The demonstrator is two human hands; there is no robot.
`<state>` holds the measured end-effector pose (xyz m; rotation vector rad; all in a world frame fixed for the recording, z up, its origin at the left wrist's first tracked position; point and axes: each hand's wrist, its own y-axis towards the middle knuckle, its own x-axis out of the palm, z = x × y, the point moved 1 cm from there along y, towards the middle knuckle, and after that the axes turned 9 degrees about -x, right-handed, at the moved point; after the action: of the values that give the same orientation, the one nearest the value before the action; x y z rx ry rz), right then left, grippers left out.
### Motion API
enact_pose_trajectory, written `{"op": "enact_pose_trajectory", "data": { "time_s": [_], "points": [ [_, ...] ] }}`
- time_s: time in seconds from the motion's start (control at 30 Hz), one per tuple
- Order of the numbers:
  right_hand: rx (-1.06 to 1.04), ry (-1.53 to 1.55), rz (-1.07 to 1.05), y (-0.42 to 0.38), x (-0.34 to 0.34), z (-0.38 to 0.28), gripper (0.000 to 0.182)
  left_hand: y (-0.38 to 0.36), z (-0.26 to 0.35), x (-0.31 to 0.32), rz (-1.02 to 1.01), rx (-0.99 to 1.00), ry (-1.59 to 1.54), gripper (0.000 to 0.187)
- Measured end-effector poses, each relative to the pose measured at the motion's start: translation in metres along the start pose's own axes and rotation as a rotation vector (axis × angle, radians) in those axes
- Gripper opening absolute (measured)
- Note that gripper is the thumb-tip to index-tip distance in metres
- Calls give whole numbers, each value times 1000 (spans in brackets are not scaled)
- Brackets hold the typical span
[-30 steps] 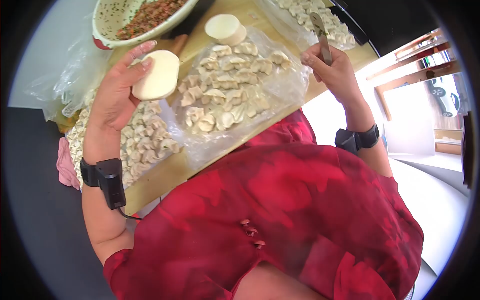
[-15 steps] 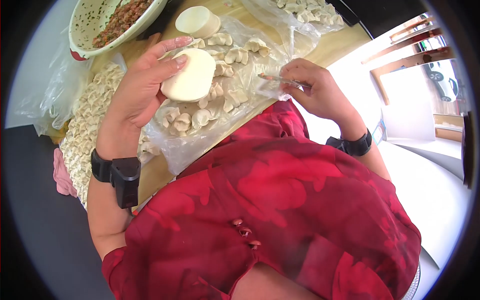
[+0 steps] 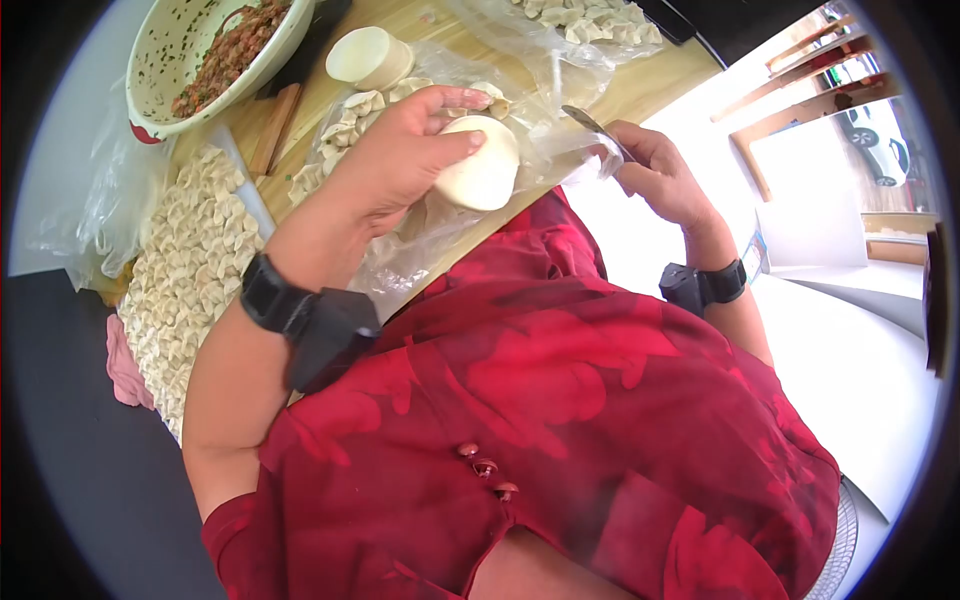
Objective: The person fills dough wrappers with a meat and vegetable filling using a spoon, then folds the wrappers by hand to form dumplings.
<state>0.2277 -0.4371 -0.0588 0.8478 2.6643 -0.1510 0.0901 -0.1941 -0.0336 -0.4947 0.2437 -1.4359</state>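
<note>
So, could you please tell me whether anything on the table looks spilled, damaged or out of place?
Nothing stands out. The left hand holds a round wrapper, the right hand a small metal spatula. Folded dumplings lie on plastic sheets, and the filling sits inside its bowl.

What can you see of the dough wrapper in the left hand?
The dough wrapper is a pale, smooth round disc, soft-looking and unfilled. The left hand grips it, thumb on its face, fingers curling over its top edge. It is held tilted above the plastic sheet of folded dumplings.
</note>
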Motion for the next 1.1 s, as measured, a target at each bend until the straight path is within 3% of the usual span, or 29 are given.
{"op": "enact_pose_trajectory", "data": {
  "time_s": [0.17,0.37,0.5,0.7,0.77,0.83,0.87,0.93,0.97,1.03,1.1],
  "points": [
    [47,372,13,-12,1,14,33,28,-17,21,16,23,-34,37],
    [127,552,36,-13,11,21,23,30,-8,20,94,57,155,36],
    [127,541,43,-14,13,22,20,16,2,20,50,89,364,37],
    [35,334,190,-4,1,24,24,-32,26,-22,20,144,309,38],
    [-12,240,239,7,0,5,17,-42,21,-48,73,200,293,34],
    [-56,166,234,23,-3,-15,13,-66,18,-103,351,242,332,28],
    [-71,146,226,32,-2,-23,12,-73,13,-123,374,240,322,28],
    [-123,78,200,46,2,-41,15,-81,-4,-153,620,181,634,21],
    [-132,82,181,54,6,-49,15,-81,-12,-159,641,176,628,21],
    [-79,2,75,75,16,-59,19,-80,-24,-161,739,116,932,17],
    [-120,-71,15,101,32,-66,23,-76,-25,-150,789,95,968,15]
  ]
}}
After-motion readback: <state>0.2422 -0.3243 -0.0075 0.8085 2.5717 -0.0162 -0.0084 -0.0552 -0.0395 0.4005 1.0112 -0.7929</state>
